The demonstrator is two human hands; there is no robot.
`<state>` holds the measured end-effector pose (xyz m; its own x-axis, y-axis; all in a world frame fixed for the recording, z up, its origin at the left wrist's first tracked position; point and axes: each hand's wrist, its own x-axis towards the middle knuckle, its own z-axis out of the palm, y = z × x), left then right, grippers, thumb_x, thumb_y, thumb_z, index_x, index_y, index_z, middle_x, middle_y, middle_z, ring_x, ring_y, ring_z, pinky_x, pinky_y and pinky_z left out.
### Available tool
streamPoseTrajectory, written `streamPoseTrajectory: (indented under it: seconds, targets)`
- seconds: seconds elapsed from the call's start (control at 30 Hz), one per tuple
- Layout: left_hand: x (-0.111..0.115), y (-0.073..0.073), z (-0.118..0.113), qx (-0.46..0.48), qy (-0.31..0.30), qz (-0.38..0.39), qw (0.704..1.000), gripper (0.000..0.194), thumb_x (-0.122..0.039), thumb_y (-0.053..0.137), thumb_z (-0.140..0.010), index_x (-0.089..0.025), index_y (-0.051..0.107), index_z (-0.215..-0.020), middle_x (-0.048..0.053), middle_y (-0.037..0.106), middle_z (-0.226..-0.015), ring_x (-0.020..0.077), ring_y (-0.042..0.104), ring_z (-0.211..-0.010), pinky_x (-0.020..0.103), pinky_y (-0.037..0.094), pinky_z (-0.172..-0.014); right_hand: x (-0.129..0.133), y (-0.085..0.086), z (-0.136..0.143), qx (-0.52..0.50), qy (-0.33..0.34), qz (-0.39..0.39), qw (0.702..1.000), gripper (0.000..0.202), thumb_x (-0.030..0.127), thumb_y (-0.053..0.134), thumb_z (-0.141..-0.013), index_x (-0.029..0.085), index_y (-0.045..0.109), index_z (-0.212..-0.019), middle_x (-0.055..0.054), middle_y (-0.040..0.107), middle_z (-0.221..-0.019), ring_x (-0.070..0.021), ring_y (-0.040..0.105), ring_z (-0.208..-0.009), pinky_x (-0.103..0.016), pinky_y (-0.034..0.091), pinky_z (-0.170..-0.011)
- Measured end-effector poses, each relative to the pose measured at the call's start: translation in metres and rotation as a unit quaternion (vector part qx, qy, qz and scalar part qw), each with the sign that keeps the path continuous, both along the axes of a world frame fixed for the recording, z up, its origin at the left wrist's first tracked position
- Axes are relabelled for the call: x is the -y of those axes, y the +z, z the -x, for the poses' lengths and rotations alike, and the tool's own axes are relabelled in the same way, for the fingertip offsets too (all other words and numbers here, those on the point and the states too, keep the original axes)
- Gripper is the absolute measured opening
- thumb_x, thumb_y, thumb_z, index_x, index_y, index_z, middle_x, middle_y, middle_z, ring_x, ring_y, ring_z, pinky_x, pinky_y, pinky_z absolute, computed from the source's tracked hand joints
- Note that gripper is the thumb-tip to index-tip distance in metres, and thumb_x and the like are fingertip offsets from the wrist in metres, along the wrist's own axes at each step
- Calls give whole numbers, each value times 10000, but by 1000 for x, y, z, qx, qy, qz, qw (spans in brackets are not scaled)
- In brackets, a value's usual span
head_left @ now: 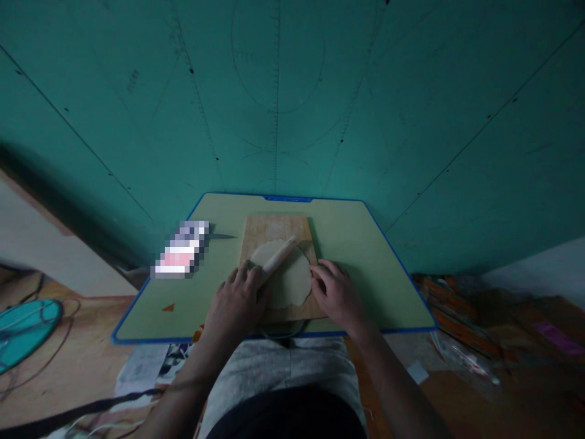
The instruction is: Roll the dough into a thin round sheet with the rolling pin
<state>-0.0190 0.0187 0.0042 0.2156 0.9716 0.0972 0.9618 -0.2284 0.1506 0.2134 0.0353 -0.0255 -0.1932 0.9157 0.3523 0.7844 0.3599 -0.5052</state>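
A wooden board (276, 225) lies on the small table, with a flat, roughly round sheet of dough (290, 283) spread over it. Across the dough a pale rolling pin (278, 259) rests at a slant, its far end pointing up and right. My left hand (237, 296) is closed around the pin's near end at the dough's left side. At the right edge of the dough, my right hand (336, 289) has thumb and fingers pinched together on the rim. The fingers of both hands are partly hidden.
The pale green table (365, 244) has a blue rim and stands against a green wall (292, 122). On its left lie a blurred-out pixelated item (183, 250), a thin knife-like blade (223, 236) and a small orange triangle (169, 308). Cables and a teal disc (30, 329) lie on the floor.
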Motion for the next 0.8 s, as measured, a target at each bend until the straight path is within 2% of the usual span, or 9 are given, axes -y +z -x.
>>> streamPoseTrajectory:
  seconds: [0.23,0.53,0.8]
  targets:
    - [0,2,-1,-10,2,10,1000,267,-303,487,-995,-158,573,-1202,182,568,-1413,349,624,-1182,485,566,-911,0,2,-1,14,0,-5,1000,236,177,534,-891,248,695,-1048,-128,667,-1168,-304,617,-1109,-504,500,-977]
    - [0,1,1,-10,-5,-8,1000,273,-329,486,-997,-165,576,-1195,182,584,-1390,323,648,-1146,458,577,-892,0,-8,-4,3,18,0,1000,354,194,492,-933,205,691,-1226,-162,647,-1233,-301,626,-1151,-478,533,-984]
    - [0,2,-1,-25,10,17,999,274,-309,501,-996,-162,567,-1217,185,564,-1417,335,627,-1198,471,571,-919,5,2,-9,108,19,-34,993,330,177,514,-950,177,728,-1202,-165,675,-1186,-298,645,-1075,-475,559,-936]
